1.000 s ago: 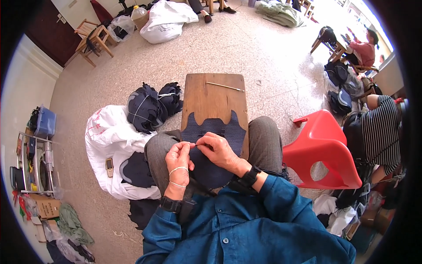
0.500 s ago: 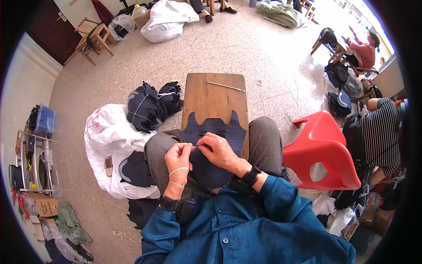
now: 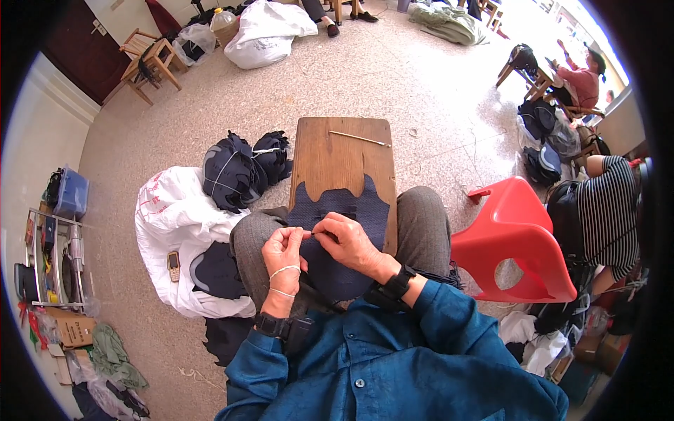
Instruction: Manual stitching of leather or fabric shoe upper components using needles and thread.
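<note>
A dark navy textured fabric piece (image 3: 335,272), with pointed upper corners and a wavy top edge, lies across my lap and the near end of a wooden bench (image 3: 342,158). Over it, my left hand (image 3: 284,254) pinches thumb against forefinger. My right hand (image 3: 349,243) is also closed in a pinch, its fingertips almost meeting the left ones. Between them shows a thin dark strand (image 3: 312,234), too small to make out well. Short dark strips cross the fabric just beyond my right hand. On the bench's far part rests a slim stick-like tool (image 3: 359,138).
Tied bundles of dark cut pieces (image 3: 232,172) sit left of the bench, beside a white sack (image 3: 163,210) with a phone (image 3: 173,266) on it. A red plastic chair (image 3: 516,224) stands close on the right, with a person in a striped top (image 3: 611,217) beyond it.
The fabric piece has shifted slightly left, and its upper corners have moved. Both hands stay almost in place, still pinching close together.
</note>
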`<action>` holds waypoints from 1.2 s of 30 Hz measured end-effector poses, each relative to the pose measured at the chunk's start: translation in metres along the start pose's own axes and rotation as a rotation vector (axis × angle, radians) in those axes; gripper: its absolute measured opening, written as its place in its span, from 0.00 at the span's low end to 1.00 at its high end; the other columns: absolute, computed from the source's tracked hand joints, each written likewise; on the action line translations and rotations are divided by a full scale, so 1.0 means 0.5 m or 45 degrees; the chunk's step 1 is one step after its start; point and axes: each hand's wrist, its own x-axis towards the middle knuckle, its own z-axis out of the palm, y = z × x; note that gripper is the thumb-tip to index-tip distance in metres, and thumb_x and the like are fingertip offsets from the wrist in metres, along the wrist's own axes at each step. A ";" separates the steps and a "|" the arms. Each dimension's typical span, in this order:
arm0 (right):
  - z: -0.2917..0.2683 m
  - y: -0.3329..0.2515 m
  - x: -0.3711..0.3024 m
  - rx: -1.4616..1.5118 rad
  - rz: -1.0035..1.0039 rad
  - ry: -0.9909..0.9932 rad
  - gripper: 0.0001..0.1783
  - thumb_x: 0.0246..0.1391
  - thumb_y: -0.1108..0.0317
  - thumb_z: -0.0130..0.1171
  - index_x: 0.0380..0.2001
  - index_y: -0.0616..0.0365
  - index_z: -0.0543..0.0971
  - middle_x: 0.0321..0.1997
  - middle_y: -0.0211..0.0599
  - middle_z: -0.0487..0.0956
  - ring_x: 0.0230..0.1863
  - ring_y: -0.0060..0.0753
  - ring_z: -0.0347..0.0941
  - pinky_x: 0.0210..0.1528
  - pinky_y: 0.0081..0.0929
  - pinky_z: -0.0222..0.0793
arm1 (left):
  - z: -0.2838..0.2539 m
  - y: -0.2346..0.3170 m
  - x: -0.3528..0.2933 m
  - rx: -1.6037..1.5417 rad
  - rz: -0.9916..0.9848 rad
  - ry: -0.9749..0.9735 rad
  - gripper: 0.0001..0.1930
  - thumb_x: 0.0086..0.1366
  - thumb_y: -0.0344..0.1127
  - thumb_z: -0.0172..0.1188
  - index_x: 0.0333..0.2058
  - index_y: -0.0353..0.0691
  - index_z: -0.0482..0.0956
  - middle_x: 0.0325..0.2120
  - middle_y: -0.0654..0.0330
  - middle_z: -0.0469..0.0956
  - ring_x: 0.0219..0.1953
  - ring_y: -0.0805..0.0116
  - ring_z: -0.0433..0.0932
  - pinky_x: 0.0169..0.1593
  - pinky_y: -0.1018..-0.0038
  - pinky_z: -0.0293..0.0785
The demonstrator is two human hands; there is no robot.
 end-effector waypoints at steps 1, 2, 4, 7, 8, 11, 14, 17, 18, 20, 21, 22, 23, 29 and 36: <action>0.000 0.000 0.000 0.001 0.000 0.001 0.05 0.58 0.73 0.61 0.37 0.62 0.81 0.36 0.44 0.78 0.38 0.51 0.80 0.39 0.39 0.76 | 0.001 0.000 0.000 -0.009 0.004 0.008 0.09 0.73 0.36 0.61 0.38 0.35 0.79 0.33 0.59 0.84 0.18 0.85 0.67 0.16 0.83 0.65; 0.000 0.000 0.000 0.001 0.000 0.001 0.05 0.58 0.73 0.61 0.37 0.62 0.81 0.36 0.44 0.78 0.38 0.51 0.80 0.39 0.39 0.76 | 0.000 0.000 0.000 -0.009 0.004 0.008 0.09 0.73 0.36 0.61 0.38 0.35 0.79 0.33 0.59 0.84 0.18 0.85 0.67 0.16 0.83 0.65; 0.001 0.000 0.001 0.003 -0.014 -0.001 0.05 0.58 0.73 0.61 0.37 0.62 0.81 0.36 0.44 0.78 0.38 0.51 0.80 0.39 0.39 0.76 | -0.002 -0.002 0.001 0.006 0.020 -0.002 0.09 0.73 0.35 0.61 0.38 0.35 0.79 0.33 0.59 0.84 0.18 0.85 0.67 0.16 0.83 0.66; 0.001 0.001 0.000 -0.001 -0.012 -0.003 0.05 0.58 0.73 0.61 0.37 0.62 0.81 0.35 0.44 0.78 0.38 0.51 0.79 0.39 0.39 0.76 | -0.004 -0.004 0.002 0.003 0.009 -0.017 0.09 0.73 0.36 0.61 0.39 0.35 0.79 0.33 0.59 0.84 0.18 0.84 0.69 0.16 0.83 0.66; 0.001 0.002 0.000 -0.001 -0.011 -0.002 0.05 0.58 0.73 0.61 0.37 0.62 0.81 0.35 0.44 0.78 0.38 0.51 0.79 0.39 0.39 0.76 | -0.004 -0.005 0.003 0.004 0.008 -0.018 0.09 0.73 0.36 0.61 0.39 0.35 0.79 0.33 0.59 0.84 0.18 0.84 0.69 0.16 0.83 0.66; 0.002 0.003 0.000 -0.012 -0.029 0.008 0.05 0.58 0.73 0.61 0.36 0.61 0.81 0.35 0.44 0.78 0.37 0.52 0.79 0.39 0.40 0.76 | -0.005 -0.007 0.004 0.006 0.000 -0.022 0.08 0.73 0.35 0.61 0.38 0.35 0.79 0.33 0.59 0.84 0.19 0.83 0.71 0.15 0.83 0.65; 0.004 0.006 -0.001 -0.001 -0.039 0.010 0.05 0.58 0.73 0.61 0.36 0.61 0.81 0.35 0.44 0.78 0.38 0.52 0.79 0.39 0.41 0.76 | -0.004 -0.013 0.004 0.053 -0.004 -0.009 0.08 0.72 0.34 0.62 0.37 0.35 0.80 0.33 0.59 0.84 0.19 0.82 0.72 0.15 0.83 0.65; 0.006 0.007 -0.003 -0.005 -0.035 0.020 0.04 0.58 0.73 0.61 0.35 0.61 0.81 0.35 0.45 0.78 0.38 0.52 0.79 0.39 0.40 0.76 | -0.002 -0.016 0.003 0.063 0.017 -0.003 0.08 0.72 0.34 0.62 0.36 0.35 0.80 0.32 0.59 0.84 0.18 0.82 0.72 0.15 0.83 0.64; 0.004 0.007 -0.002 0.021 -0.043 0.008 0.04 0.58 0.74 0.60 0.36 0.62 0.81 0.35 0.45 0.78 0.38 0.51 0.79 0.39 0.40 0.76 | -0.003 -0.017 0.003 0.056 0.021 0.006 0.08 0.72 0.34 0.62 0.36 0.35 0.80 0.32 0.59 0.84 0.18 0.82 0.72 0.15 0.83 0.64; 0.004 0.005 -0.002 0.047 -0.051 -0.004 0.05 0.58 0.75 0.59 0.37 0.62 0.80 0.35 0.46 0.78 0.38 0.51 0.79 0.39 0.40 0.76 | -0.003 -0.019 0.003 0.049 0.025 0.016 0.08 0.72 0.34 0.62 0.37 0.35 0.81 0.32 0.59 0.84 0.18 0.82 0.72 0.15 0.83 0.64; 0.004 0.004 -0.001 0.064 -0.054 -0.002 0.06 0.57 0.76 0.59 0.38 0.62 0.80 0.35 0.46 0.78 0.38 0.51 0.80 0.39 0.39 0.76 | -0.002 -0.019 0.004 0.043 0.029 0.029 0.08 0.72 0.34 0.62 0.37 0.35 0.81 0.32 0.59 0.84 0.18 0.82 0.71 0.15 0.83 0.64; 0.004 0.004 -0.001 0.081 -0.058 -0.001 0.07 0.57 0.78 0.58 0.40 0.63 0.79 0.36 0.47 0.79 0.39 0.50 0.80 0.40 0.38 0.76 | -0.001 -0.021 0.005 0.038 0.033 0.042 0.07 0.72 0.34 0.62 0.37 0.35 0.81 0.32 0.60 0.84 0.17 0.83 0.71 0.15 0.83 0.64; 0.007 0.005 -0.001 0.081 -0.057 -0.001 0.07 0.57 0.78 0.58 0.40 0.63 0.79 0.36 0.47 0.79 0.39 0.50 0.80 0.40 0.38 0.76 | 0.000 -0.023 0.005 0.038 0.033 0.042 0.07 0.72 0.34 0.62 0.37 0.35 0.81 0.32 0.60 0.84 0.17 0.83 0.71 0.15 0.83 0.64; 0.023 0.004 -0.011 0.198 0.012 0.032 0.13 0.56 0.80 0.57 0.45 0.62 0.77 0.41 0.48 0.81 0.44 0.49 0.81 0.44 0.37 0.78 | 0.003 -0.028 0.002 0.082 0.045 0.029 0.08 0.70 0.34 0.66 0.35 0.34 0.82 0.28 0.64 0.82 0.14 0.83 0.68 0.14 0.82 0.62; 0.012 0.022 -0.017 0.213 0.057 0.109 0.11 0.59 0.82 0.56 0.45 0.63 0.77 0.40 0.41 0.79 0.37 0.32 0.80 0.40 0.28 0.77 | 0.003 -0.024 0.001 0.092 0.062 0.034 0.08 0.72 0.35 0.63 0.37 0.35 0.81 0.32 0.62 0.83 0.16 0.83 0.69 0.15 0.83 0.62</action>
